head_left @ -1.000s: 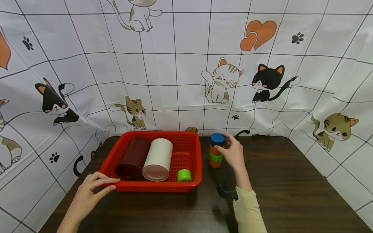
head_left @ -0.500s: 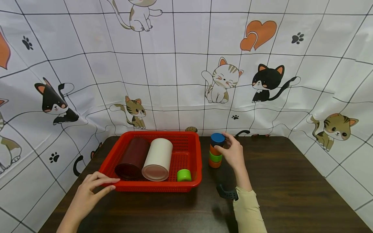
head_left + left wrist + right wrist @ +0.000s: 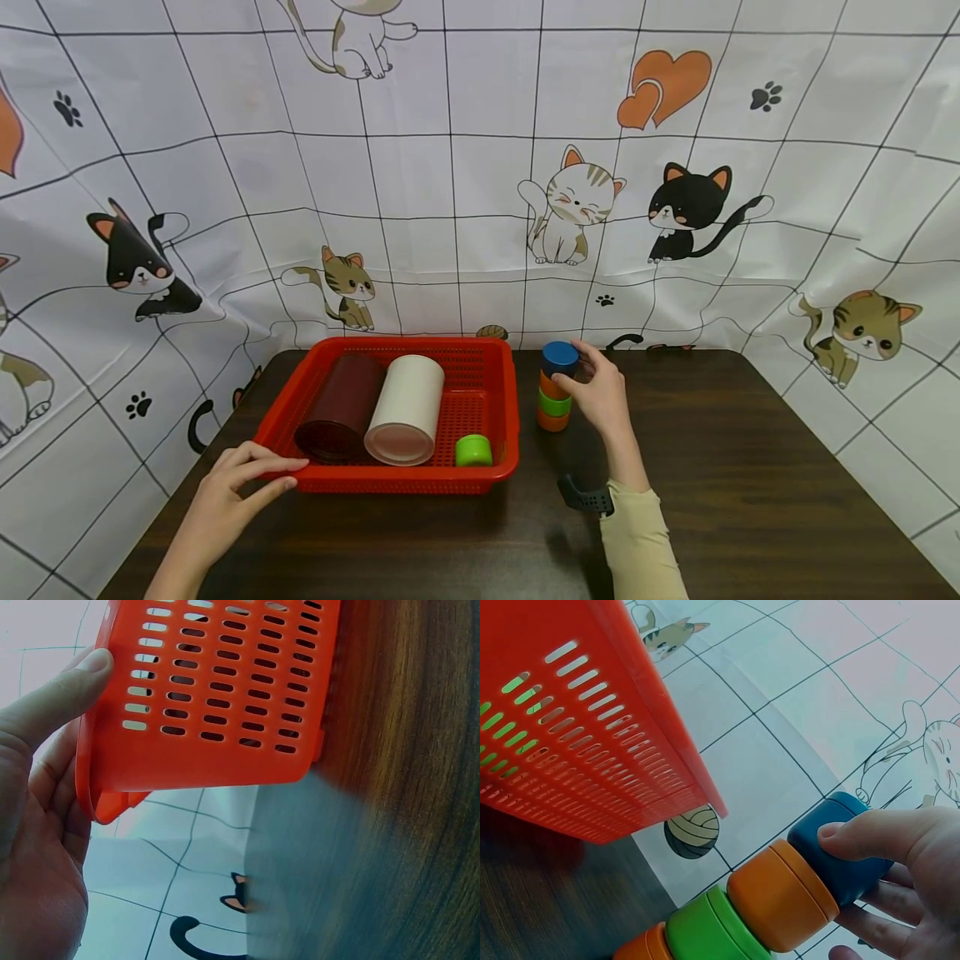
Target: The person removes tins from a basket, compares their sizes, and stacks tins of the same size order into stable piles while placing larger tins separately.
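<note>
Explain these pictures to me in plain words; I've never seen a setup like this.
There is no machine here, only a person's left hand and right hand. The wide picture comes from a camera worn on the head; the two close ones come from a camera on each wrist. On the dark table sits a red basket containing a maroon cylinder, a cream cylinder and a small green piece. Right of it stands a stack: blue, orange, green, orange, top to bottom. The left hand grips the red basket near its front left corner; the right hand pinches the blue piece.
</note>
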### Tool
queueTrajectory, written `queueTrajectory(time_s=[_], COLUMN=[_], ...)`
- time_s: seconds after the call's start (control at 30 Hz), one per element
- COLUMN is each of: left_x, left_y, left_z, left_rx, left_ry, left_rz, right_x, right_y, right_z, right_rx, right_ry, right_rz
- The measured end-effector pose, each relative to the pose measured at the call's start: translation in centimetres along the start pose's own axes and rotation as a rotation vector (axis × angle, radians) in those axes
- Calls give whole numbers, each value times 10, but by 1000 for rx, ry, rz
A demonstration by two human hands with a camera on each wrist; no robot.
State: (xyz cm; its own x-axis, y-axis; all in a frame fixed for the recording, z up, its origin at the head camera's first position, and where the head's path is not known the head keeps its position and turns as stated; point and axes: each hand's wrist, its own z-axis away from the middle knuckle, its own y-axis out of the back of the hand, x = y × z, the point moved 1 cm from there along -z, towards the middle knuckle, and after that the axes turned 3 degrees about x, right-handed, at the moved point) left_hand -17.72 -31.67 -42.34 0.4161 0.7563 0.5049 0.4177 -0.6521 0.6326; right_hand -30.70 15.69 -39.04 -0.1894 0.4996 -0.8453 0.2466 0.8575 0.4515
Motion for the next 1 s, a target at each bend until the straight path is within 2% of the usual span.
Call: queueTrajectory(time_s=[1.0], left_x=[-1], left_y=[-2], left_z=[1], left_rx=[-2], left_ry=[15], left_rz=[-7], right_x=[3], right_y=[-1], right_z=[0], right_rx=[-4], right_ry=[8], right_rz=[-7])
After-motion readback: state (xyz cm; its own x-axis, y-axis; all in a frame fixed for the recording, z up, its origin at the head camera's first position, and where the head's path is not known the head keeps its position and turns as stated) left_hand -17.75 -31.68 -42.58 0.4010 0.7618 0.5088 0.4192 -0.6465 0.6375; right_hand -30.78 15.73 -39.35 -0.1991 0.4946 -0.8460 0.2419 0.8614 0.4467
